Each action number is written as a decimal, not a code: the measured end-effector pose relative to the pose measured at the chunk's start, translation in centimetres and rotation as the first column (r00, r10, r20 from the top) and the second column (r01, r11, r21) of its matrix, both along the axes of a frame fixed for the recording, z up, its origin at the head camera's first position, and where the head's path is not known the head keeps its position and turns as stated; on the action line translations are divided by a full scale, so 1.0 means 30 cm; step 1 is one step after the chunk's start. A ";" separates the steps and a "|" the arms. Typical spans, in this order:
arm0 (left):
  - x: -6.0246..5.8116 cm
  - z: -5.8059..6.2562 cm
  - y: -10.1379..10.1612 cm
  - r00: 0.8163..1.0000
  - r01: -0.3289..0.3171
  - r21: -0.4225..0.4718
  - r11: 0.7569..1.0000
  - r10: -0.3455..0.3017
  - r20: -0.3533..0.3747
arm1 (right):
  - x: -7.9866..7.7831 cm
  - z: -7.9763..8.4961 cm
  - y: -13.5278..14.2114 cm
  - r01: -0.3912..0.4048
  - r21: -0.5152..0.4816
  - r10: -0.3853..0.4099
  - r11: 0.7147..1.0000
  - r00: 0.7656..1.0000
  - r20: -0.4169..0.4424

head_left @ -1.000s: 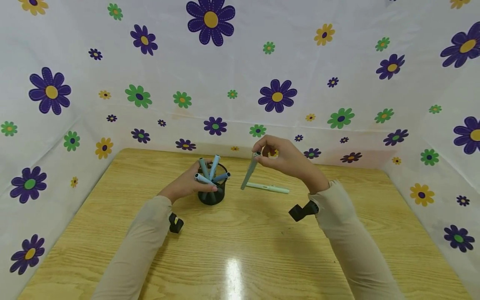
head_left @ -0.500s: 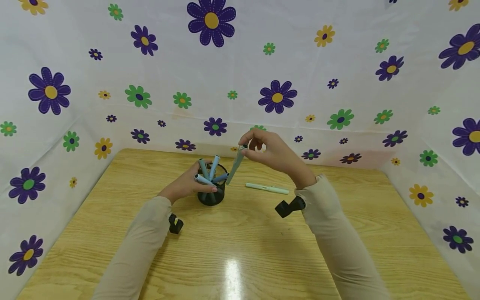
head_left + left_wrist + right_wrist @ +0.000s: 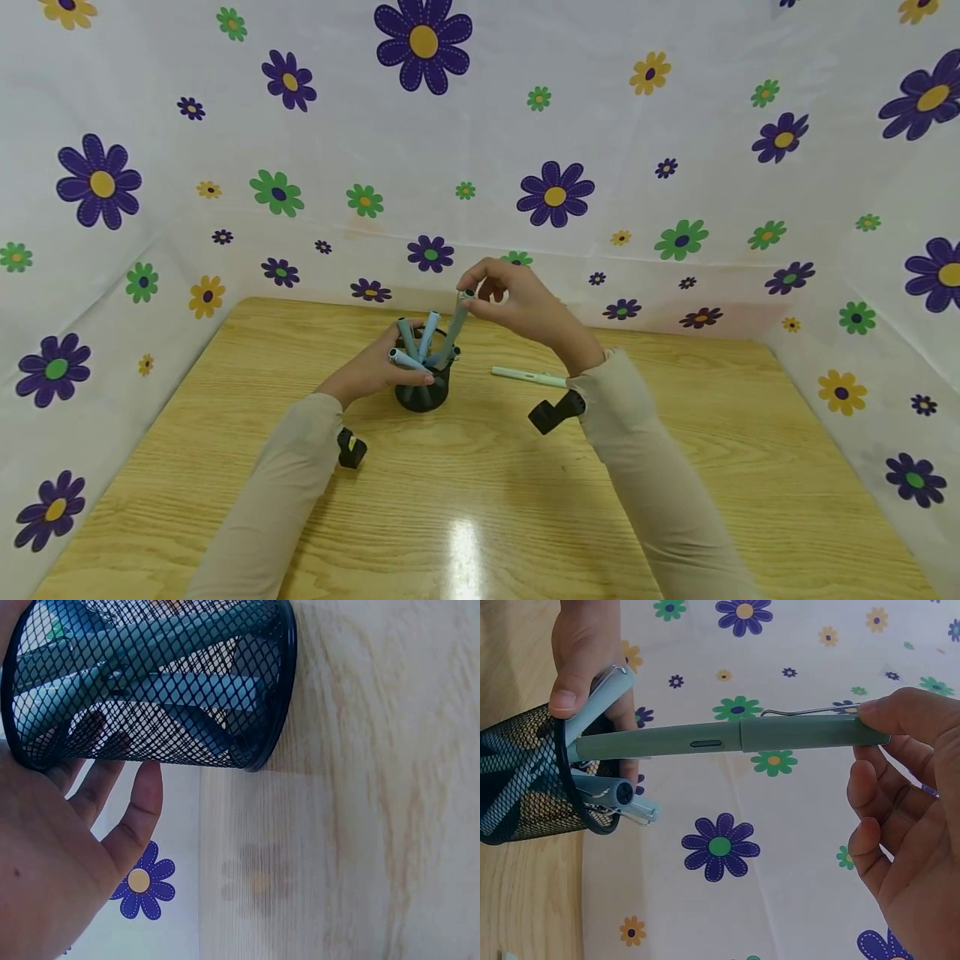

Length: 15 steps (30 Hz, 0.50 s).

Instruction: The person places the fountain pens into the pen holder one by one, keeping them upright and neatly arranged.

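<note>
A black mesh pen holder (image 3: 422, 395) stands on the table with several blue and green pens in it. My left hand (image 3: 367, 364) grips the holder near its rim, thumb in front and fingers round the back; the left wrist view shows the fingers against the mesh (image 3: 172, 690). My right hand (image 3: 517, 307) pinches the capped top of a grey-green pen (image 3: 667, 741) between thumb and index finger. The pen's lower end is inside the holder's mouth, among the other pens. A pale green pen (image 3: 528, 377) lies on the table, its right end hidden behind my right wrist.
The wooden table (image 3: 435, 517) runs up to a white cloth backdrop (image 3: 480, 125) with printed flowers, which also encloses both sides. Black wrist cameras (image 3: 555, 412) hang below the sleeves.
My right hand has carried the grey-green pen leftward from above the pale green pen, and its lower end is now in the holder. My left hand has stayed on the holder.
</note>
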State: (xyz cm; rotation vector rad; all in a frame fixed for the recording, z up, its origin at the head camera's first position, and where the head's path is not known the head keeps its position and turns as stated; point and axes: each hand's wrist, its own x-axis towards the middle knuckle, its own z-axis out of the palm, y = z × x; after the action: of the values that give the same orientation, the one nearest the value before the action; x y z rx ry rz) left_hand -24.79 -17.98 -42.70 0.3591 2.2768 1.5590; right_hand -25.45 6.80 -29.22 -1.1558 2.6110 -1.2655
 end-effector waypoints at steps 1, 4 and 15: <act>0.000 0.002 0.000 1.000 0.002 0.001 1.000 -0.002 -0.003 | -0.002 -0.003 -0.004 0.001 0.006 -0.001 1.000 1.000 0.002; 0.000 0.003 0.000 1.000 0.002 0.003 1.000 -0.002 -0.006 | -0.006 -0.015 -0.013 -0.001 0.019 0.001 1.000 1.000 0.008; 0.002 0.003 -0.001 1.000 0.009 0.013 1.000 -0.009 -0.009 | -0.019 -0.067 -0.027 -0.021 0.050 0.018 0.999 0.998 0.059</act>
State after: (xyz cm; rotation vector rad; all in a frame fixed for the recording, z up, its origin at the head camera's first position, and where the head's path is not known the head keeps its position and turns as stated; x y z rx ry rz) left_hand -24.73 -18.01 -42.61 0.3798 2.2696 1.5710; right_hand -26.03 5.99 -31.21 -1.1162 2.5685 -1.2041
